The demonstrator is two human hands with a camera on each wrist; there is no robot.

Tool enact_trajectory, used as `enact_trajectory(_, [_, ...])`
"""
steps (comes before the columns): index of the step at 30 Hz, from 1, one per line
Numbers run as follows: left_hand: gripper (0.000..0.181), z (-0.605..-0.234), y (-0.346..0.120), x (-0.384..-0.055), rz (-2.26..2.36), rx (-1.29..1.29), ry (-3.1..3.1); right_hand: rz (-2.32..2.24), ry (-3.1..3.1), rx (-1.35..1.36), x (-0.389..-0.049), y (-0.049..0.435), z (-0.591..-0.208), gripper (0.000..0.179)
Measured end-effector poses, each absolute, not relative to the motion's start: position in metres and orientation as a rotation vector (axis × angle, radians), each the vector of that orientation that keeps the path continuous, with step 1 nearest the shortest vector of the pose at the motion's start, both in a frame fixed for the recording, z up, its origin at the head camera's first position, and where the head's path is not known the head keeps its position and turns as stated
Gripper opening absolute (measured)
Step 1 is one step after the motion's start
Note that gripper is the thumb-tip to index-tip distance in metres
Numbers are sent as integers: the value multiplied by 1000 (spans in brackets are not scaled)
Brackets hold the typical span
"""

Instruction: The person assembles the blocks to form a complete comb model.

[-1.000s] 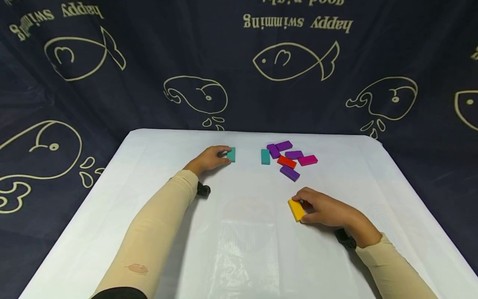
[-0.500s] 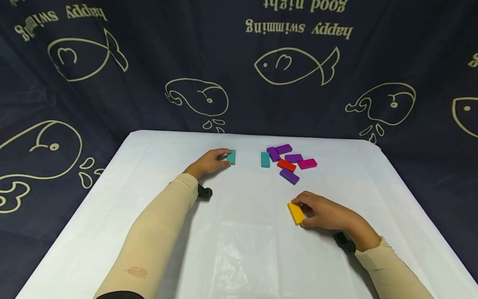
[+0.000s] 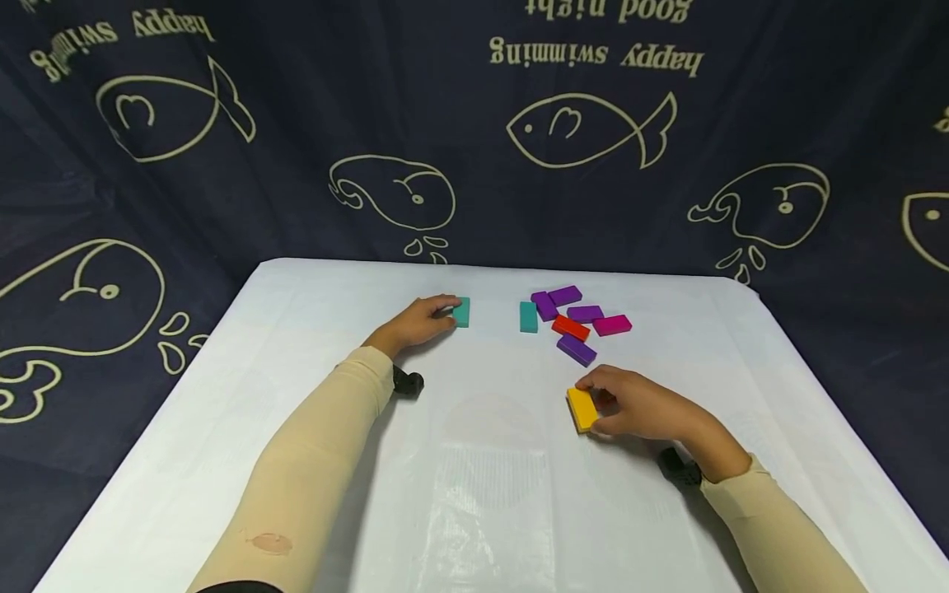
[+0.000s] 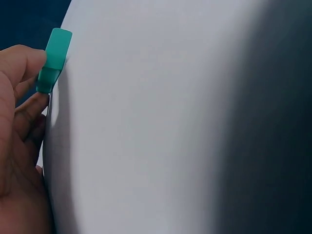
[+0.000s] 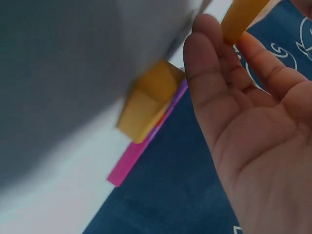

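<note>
My left hand [image 3: 417,321] pinches a teal block [image 3: 462,312] between thumb and fingers near the far side of the white table [image 3: 326,494]. In the left wrist view, the thumb presses against that teal block [image 4: 57,51]. To the right front, my right hand [image 3: 641,403] holds a yellow block [image 3: 582,409] by its ends, thumb on the near one. The right wrist view shows the held yellow block [image 5: 241,19] at the fingertips. A second yellow block [image 5: 144,107] lies on the table there, hidden by the hand in the head view.
Another teal block [image 3: 528,317] lies right of the left hand. Beside it are several purple blocks [image 3: 576,350], a red block [image 3: 571,329] and a pink block [image 3: 612,325]. A dark cloth [image 3: 474,206] with fish drawings hangs behind the table.
My right hand has moved slightly away from me and to the left, carrying the yellow block with it. The left hand stays on its teal block.
</note>
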State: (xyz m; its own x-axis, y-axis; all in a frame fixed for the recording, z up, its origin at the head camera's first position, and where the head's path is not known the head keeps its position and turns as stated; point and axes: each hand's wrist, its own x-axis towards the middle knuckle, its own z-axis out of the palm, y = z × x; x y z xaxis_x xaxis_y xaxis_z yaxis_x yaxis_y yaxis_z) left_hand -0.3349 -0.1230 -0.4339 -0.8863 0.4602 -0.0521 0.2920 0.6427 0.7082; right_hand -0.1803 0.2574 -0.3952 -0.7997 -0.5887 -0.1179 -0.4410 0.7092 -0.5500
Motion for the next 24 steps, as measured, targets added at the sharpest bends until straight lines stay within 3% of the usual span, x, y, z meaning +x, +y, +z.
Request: enact_trajectory(24, [48, -432, -123, -332, 1044, 645, 2678, -769, 2697, -830, -264, 169, -382, 56])
